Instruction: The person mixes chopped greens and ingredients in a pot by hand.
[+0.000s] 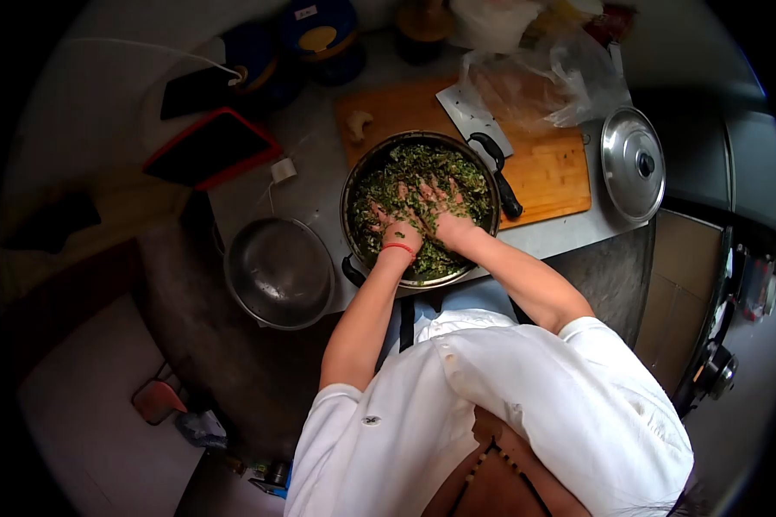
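Observation:
A wide metal pot (pixel 349 207) with black handles holds a chopped green mixture (pixel 405 159). Both of my hands are inside it, side by side near the middle. My left hand (pixel 398 226), with a red band at the wrist, has its fingers spread and partly sunk in the greens. Beside it, my right hand (pixel 445 215) also has spread fingers, with bits of green stuck on them. Behind the pot lies a wooden cutting board (pixel 556 172) carrying a knife (pixel 478 116), whose black handle is near the pot's right rim.
An empty metal bowl (pixel 280 276) sits left of the pot. At the right is a metal lid (pixel 634 159). A clear plastic bag (pixel 535 82) lies over the board's back. A red-edged tablet (pixel 215 146) and blue containers (pixel 319 34) stand at the back left.

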`<state>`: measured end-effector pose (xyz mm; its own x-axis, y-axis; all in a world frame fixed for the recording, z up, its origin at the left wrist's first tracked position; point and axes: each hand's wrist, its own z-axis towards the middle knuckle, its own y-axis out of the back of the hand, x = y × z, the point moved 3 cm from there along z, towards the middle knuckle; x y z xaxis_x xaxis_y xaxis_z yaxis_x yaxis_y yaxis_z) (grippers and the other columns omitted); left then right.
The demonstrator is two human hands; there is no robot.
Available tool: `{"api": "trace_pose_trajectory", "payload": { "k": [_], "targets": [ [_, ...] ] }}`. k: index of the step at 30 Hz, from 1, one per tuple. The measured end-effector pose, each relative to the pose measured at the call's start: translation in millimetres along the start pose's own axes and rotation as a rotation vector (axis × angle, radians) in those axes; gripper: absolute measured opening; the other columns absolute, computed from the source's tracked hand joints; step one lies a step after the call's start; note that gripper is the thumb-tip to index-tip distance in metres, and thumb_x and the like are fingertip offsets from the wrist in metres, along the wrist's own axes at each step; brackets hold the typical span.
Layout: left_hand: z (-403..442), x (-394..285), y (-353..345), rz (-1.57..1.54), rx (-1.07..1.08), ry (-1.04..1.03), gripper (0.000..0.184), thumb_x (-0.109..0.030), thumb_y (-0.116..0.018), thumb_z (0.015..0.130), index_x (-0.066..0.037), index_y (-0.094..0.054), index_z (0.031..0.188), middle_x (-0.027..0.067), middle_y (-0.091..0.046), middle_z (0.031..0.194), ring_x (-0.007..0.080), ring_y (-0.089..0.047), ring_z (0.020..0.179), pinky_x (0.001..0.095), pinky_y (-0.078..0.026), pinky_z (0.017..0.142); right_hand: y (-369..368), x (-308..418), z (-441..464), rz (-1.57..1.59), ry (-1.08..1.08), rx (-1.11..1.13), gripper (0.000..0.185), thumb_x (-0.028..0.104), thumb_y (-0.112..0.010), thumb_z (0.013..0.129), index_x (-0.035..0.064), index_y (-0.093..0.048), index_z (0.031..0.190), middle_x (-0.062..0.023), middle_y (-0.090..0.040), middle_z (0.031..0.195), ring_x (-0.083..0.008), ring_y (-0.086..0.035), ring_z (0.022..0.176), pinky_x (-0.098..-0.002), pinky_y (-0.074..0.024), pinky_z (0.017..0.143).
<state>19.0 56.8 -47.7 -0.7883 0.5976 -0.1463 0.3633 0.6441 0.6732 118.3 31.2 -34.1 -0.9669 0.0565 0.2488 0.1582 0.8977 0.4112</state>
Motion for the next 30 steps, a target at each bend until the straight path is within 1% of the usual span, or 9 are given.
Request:
{"api": "trace_pose_trajectory", "payload": {
  "k": [2, 4, 5, 8, 10, 14, 17, 25, 30],
  "targets": [
    [-1.3, 13.8, 2.1, -0.387, -0.346, -0.029, 0.020, -0.014, -0.045, 0.075, -0.002, -0.055, 0.088, 0.0168, -0.055, 0.079, 0.0256, -0.053, 0.069, 0.0371, -0.044, 0.055, 7.8, -2.9, -21.7, 0.371, 0.187, -0.658, 0.031, 0.012, -0.048, 0.073, 0.0020, -0.047, 0.102, -0.0161, -0.043, 0.109, -0.0281, -0.043, 0.100, -0.0378, -0.0361, 0.083],
    [-9.6, 39.7, -5.0, -2.210, -0.059, -0.125, 0.018, -0.016, -0.040, 0.082, -0.006, -0.049, 0.094, 0.0110, -0.052, 0.077, 0.0126, -0.048, 0.066, 0.0235, -0.039, 0.046, 15.9, -3.4, -60.6, 0.586, 0.216, -0.917, 0.034, 0.014, -0.047, 0.075, 0.0007, -0.043, 0.106, -0.0167, -0.042, 0.111, -0.0272, -0.042, 0.102, -0.0352, -0.0337, 0.086],
    [-19.9, 35.3, 4.1, -2.458, -0.211, 0.204, 0.018, -0.011, -0.034, 0.085, -0.008, -0.046, 0.098, 0.0070, -0.050, 0.083, 0.0062, -0.046, 0.063, 0.0163, -0.032, 0.041, 21.7, -4.6, -74.6, 0.688, 0.233, -1.048, 0.035, 0.014, -0.046, 0.076, 0.0000, -0.042, 0.108, -0.0170, -0.041, 0.113, -0.0267, -0.041, 0.103, -0.0339, -0.0325, 0.087],
    [-3.9, 51.5, 18.2, -1.984, -0.348, 0.101, 0.031, -0.018, -0.030, 0.084, -0.008, -0.036, 0.113, 0.0098, -0.041, 0.104, 0.0127, -0.041, 0.081, 0.0208, -0.029, 0.054, 11.7, -16.1, -79.0, 0.842, 0.040, -1.418, 0.030, 0.014, -0.042, 0.078, -0.0063, -0.044, 0.100, -0.0205, -0.045, 0.103, -0.0329, -0.043, 0.096, -0.0349, -0.0330, 0.083],
    [19.4, 62.1, 22.3, -1.727, -0.382, 0.078, 0.050, -0.039, -0.031, 0.082, -0.008, -0.028, 0.121, 0.0123, -0.028, 0.121, 0.0214, -0.029, 0.106, 0.0294, -0.026, 0.080, 11.1, -21.4, -67.6, 1.010, -0.146, -1.271, 0.033, 0.018, -0.040, 0.080, -0.0074, -0.044, 0.100, -0.0214, -0.045, 0.102, -0.0329, -0.043, 0.095, -0.0355, -0.0331, 0.082],
    [41.1, 62.6, 51.7, -1.148, -0.183, 0.229, 0.040, -0.027, -0.021, 0.088, -0.001, -0.035, 0.115, 0.0132, -0.043, 0.108, 0.0243, -0.045, 0.090, 0.0325, -0.034, 0.077, 6.8, -20.0, -42.9, 1.174, -0.269, -1.057, 0.050, 0.036, -0.033, 0.084, -0.0052, -0.037, 0.111, -0.0223, -0.037, 0.114, -0.0322, -0.036, 0.105, -0.0360, -0.0273, 0.088],
    [25.0, 53.0, 84.8, -1.221, 0.098, 0.205, 0.059, -0.048, -0.022, 0.082, -0.010, -0.015, 0.127, 0.0048, -0.009, 0.133, 0.0191, -0.011, 0.122, 0.0317, -0.013, 0.099, 7.4, -23.6, -14.7, 1.324, -0.300, -1.009, 0.057, 0.042, -0.028, 0.084, 0.0004, -0.025, 0.123, -0.0181, -0.023, 0.127, -0.0288, -0.024, 0.117, -0.0344, -0.0182, 0.096],
    [71.9, 59.5, 54.3, -1.727, 0.121, 0.395, 0.062, -0.050, -0.029, 0.080, -0.009, -0.023, 0.125, 0.0096, -0.020, 0.129, 0.0229, -0.028, 0.112, 0.0391, -0.023, 0.091, 36.6, -50.7, 32.9, 1.626, 0.043, -0.757, 0.054, 0.040, -0.030, 0.083, 0.0037, -0.028, 0.123, -0.0119, -0.027, 0.127, -0.0217, -0.026, 0.116, -0.0297, -0.0210, 0.094],
    [33.8, 47.1, 77.1, -1.801, 0.047, 0.265, 0.068, -0.051, -0.035, 0.077, -0.010, -0.015, 0.128, 0.0088, -0.011, 0.133, 0.0232, -0.013, 0.121, 0.0407, -0.017, 0.095, 47.2, -49.6, 37.2, 1.496, 0.187, -0.635, 0.045, 0.034, -0.031, 0.083, 0.0036, -0.040, 0.116, -0.0116, -0.042, 0.116, -0.0213, -0.037, 0.109, -0.0293, -0.0254, 0.092]
  ]
}}
